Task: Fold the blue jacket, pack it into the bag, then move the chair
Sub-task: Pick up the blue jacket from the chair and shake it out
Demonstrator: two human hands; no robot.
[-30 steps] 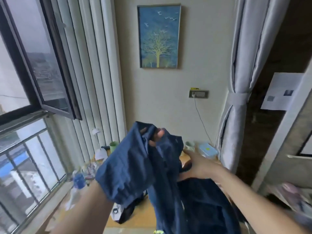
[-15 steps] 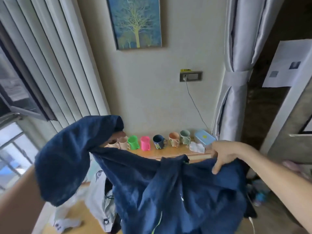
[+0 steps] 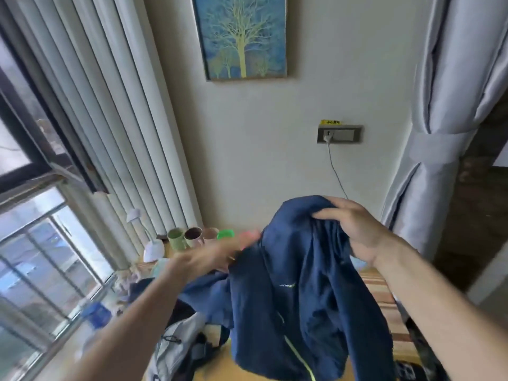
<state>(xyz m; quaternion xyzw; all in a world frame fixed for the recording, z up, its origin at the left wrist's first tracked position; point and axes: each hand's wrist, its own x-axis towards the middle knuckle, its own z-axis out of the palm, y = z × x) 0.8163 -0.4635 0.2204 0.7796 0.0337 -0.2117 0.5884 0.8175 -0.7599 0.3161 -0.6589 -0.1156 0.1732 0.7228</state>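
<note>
— What do we have in the air right now?

— One blue jacket (image 3: 297, 281), hanging in front of us above the wooden table (image 3: 220, 367). Our right hand (image 3: 354, 232) has its fingers closed over a bunch of fabric at the top, and the rest drapes down from there, one thin lime zip line running down its lower part.

— And our left hand (image 3: 209, 258)?

— It is blurred. We see it stretched flat toward the jacket's left edge, fingers extended and reaching the cloth, but we cannot tell whether they pinch it.

— What do we count on the table?

— Along the wall we make out four mugs (image 3: 193, 237): one olive, one pale with a dark inside, one beige, one bright green; a pink blur beside our left fingertips may be a fifth, we cannot say. One small white lamp (image 3: 152, 250) stands just left of them. One grey and black bag (image 3: 176, 350) lies below the jacket, under our left forearm.

— On the wall?

— One tree picture (image 3: 242, 37), one socket plate (image 3: 339, 134) with one cable plugged in. One tied curtain (image 3: 439, 133) hangs at the right, and pale vertical blinds (image 3: 110, 105) at the left by one open window (image 3: 33, 160).
</note>
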